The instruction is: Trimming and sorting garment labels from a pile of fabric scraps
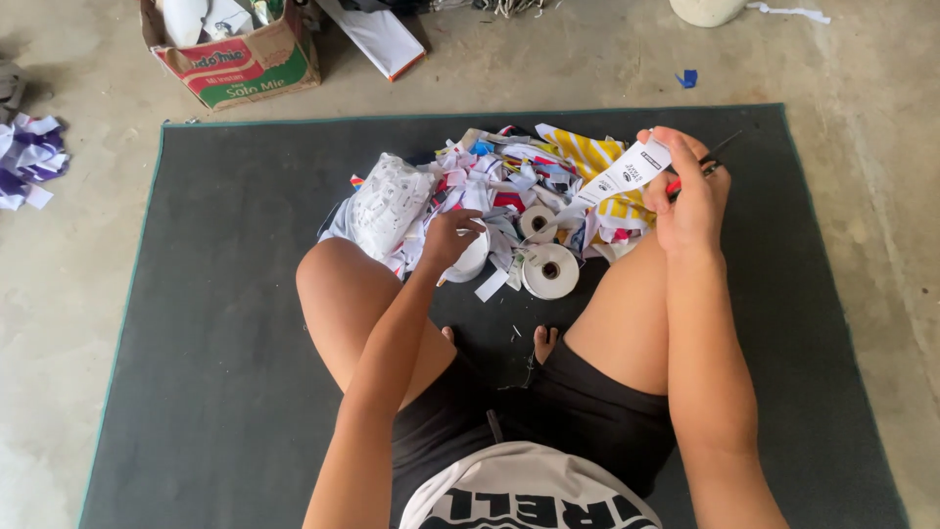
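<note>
My right hand (690,201) pinches a printed white label strip (627,174) and red-handled scissors (697,167) above the scrap pile (509,196) on the dark mat (225,323). My left hand's (450,238) fingers curl onto a tape roll (472,257). Cutting stage, I judge; next needs a clean snip.

Head-mounted, looking steeply down over crossed legs at a dark mat (225,323). Close range. Concrete floor (69,274) along frame edges.
</note>
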